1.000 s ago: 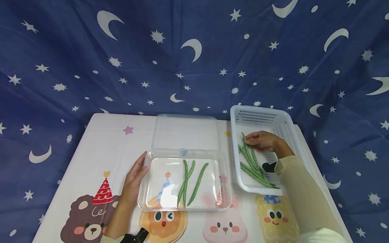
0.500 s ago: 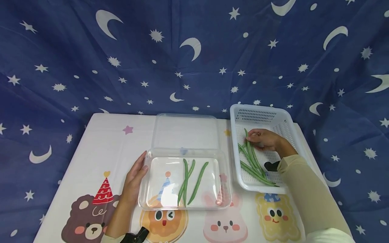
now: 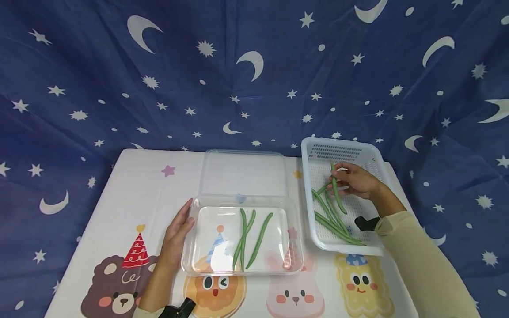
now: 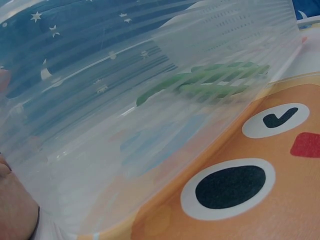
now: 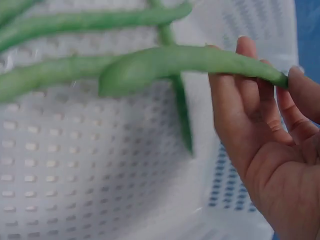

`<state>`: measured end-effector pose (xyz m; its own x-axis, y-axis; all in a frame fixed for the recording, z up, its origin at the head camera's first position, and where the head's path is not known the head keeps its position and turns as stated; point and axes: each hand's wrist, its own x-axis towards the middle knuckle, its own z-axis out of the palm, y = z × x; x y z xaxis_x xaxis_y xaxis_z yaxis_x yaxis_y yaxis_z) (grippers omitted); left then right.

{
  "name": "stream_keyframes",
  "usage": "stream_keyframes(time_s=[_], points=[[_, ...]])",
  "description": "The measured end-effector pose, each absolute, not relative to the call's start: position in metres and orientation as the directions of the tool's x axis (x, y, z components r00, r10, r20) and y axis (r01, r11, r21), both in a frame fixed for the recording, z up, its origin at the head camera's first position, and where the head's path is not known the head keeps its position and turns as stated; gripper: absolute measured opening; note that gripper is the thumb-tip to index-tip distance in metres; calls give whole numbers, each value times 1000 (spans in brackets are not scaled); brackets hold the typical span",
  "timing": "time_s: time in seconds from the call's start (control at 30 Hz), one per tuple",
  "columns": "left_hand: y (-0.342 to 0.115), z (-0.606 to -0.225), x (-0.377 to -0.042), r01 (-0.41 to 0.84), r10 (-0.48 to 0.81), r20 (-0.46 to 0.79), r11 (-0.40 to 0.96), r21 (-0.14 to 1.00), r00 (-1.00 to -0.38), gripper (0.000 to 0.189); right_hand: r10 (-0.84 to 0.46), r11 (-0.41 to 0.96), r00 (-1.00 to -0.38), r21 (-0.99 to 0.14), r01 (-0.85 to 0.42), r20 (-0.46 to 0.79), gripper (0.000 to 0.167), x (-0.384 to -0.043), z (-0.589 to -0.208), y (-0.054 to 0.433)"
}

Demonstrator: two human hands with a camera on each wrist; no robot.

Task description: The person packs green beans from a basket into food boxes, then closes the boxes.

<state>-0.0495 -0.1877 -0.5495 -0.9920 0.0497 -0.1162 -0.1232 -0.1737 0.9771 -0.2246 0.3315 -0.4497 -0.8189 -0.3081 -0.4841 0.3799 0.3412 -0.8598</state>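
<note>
My right hand (image 3: pixel 355 181) pinches one green bean (image 3: pixel 337 194) near its upper end, over the white basket (image 3: pixel 310 221). In the right wrist view, thumb and fingers grip this bean (image 5: pixel 170 61) by its thin tip, and its other end points away from the hand. Several more green beans (image 3: pixel 336 229) lie on the basket's floor. My left hand (image 3: pixel 176 232) holds the left side of a clear plastic container (image 3: pixel 295 243), with the thumb at the rim. Inside the container lie three green beans (image 3: pixel 258 240), two of them crossing. The left wrist view shows these beans (image 4: pixel 215 80) through the container's wall.
A clear lid (image 3: pixel 244 174) lies flat behind the container. The white tablecloth (image 3: pixel 159 194) bears printed cartoon figures. A dark blue curtain (image 3: pixel 167 66) with moons and stars hangs behind the table.
My right hand has moved slightly right and raised one green bean off the others in the basket. The left hand and the container stay in place.
</note>
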Motion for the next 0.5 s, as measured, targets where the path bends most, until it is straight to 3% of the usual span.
stream_keyframes(time_s=[0.23,0.5], points=[[-188,-549,-49,-122,49,-114,-200,972,-992,56,-374,331,-810,-881,338,-451,31,-207,-432,310],[-188,-549,-50,-127,56,-119,-180,975,-991,57,-385,247,-854,-931,269,-349,27,-187,-411,288]])
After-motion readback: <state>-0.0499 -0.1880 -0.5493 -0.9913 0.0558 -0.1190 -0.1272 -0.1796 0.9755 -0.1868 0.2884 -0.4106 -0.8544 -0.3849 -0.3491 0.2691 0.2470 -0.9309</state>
